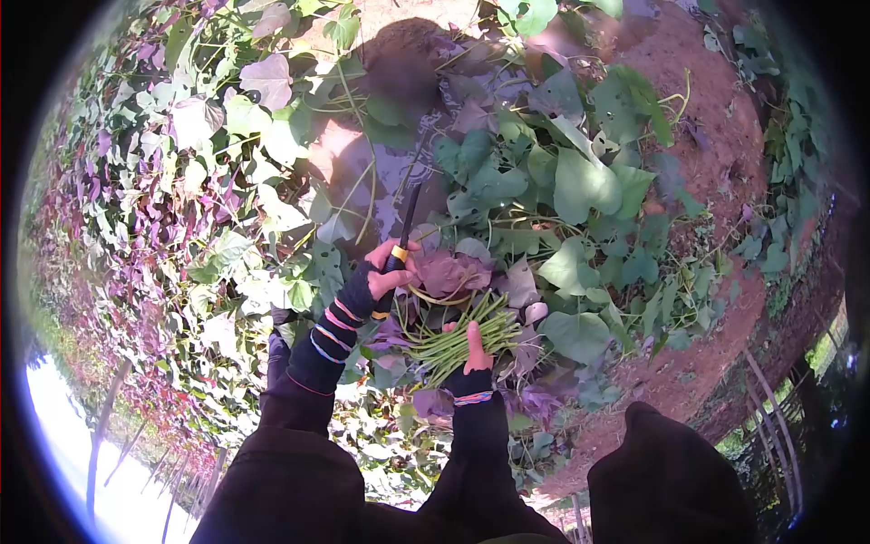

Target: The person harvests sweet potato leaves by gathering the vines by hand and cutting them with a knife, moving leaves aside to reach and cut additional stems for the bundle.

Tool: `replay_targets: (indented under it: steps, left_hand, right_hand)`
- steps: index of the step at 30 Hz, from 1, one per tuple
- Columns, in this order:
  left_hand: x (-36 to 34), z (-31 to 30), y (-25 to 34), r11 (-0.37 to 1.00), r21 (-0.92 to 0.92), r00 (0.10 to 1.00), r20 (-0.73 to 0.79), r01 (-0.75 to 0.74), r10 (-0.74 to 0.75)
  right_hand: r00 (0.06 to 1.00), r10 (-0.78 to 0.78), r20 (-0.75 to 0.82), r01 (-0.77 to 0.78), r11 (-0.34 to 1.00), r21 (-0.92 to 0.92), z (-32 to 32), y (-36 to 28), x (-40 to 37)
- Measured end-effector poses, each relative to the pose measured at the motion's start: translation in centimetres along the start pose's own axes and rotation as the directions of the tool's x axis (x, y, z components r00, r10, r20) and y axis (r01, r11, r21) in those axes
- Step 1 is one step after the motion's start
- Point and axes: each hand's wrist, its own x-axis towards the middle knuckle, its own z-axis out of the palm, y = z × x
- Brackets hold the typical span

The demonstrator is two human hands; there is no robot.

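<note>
My left hand (388, 272) is closed round the black and yellow handle of a tool (410, 213), whose dark, narrow part points up and away from me. To its right, my right hand (475, 349) grips a bundle of green stems (467, 334), with the thumb over the top. Purple and green leaves (451, 275) hang at the far end of the bundle. A dark fingerless sleeve with coloured bands covers each wrist.
Leafy vines (580, 186) spread on both sides, green and purple. Reddish soil (716, 145) shows at the right. Thin wooden poles (104, 435) stand at the lower left and lower right. My dark-clothed knee (666, 471) is at the bottom right.
</note>
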Motion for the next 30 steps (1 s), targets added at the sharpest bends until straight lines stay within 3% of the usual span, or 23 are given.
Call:
replay_targets:
  steps: [4,9,13,15,16,19,24,26,27,29,30]
  left_hand:
    - [-2.2,1.0,0.8,0.985,-0.167,0.997,0.060,0.050,-0.041]
    - [-3.4,0.9,0.2,0.915,-0.402,0.997,0.077,0.005,0.029]
    - [-3.2,2.3,-1.0,0.964,-0.258,0.997,0.050,0.064,-0.052]
    - [-2.9,2.8,-2.0,0.982,-0.103,0.987,0.058,0.156,-0.151]
    - [-2.8,3.1,-2.3,0.994,-0.041,0.993,0.069,0.099,-0.096]
    - [-2.8,2.9,-3.5,0.988,0.111,0.981,0.152,0.106,-0.123]
    - [-3.1,2.9,-3.4,0.978,0.114,0.950,0.242,0.172,-0.196]
    - [-3.0,2.9,-3.5,0.966,0.243,0.943,0.293,0.089,-0.160]
    - [-3.0,3.0,-3.9,0.966,0.243,0.942,0.294,0.088,-0.160]
    - [-3.0,3.3,-4.4,0.965,0.261,0.933,0.341,0.025,-0.117]
    - [-2.9,3.3,-4.1,0.953,0.288,0.910,0.364,0.094,-0.200]
  right_hand:
    - [0.986,0.167,-0.002,-0.165,0.978,0.129,-1.1,1.0,0.2]
    - [0.983,0.174,0.059,-0.180,0.976,0.121,-0.4,1.1,-0.5]
    - [0.984,0.157,0.087,-0.166,0.981,0.104,-0.1,1.2,-0.9]
    - [0.984,0.146,0.101,-0.156,0.983,0.099,-0.1,1.3,-1.2]
    - [0.984,0.140,0.106,-0.150,0.984,0.093,-0.1,1.4,-1.3]
    - [0.983,0.129,0.133,-0.140,0.987,0.082,0.0,1.2,-2.0]
    - [0.979,0.118,0.168,-0.131,0.989,0.068,0.4,1.3,-2.5]
    - [0.958,-0.048,0.283,0.121,0.962,-0.246,0.1,1.7,-1.9]
    - [0.958,-0.050,0.283,0.122,0.962,-0.245,0.0,1.9,-1.5]
    - [0.884,-0.188,0.429,0.315,0.916,-0.247,-0.1,2.1,-0.9]
    - [0.938,-0.103,0.332,0.215,0.923,-0.320,-0.2,1.4,-1.1]
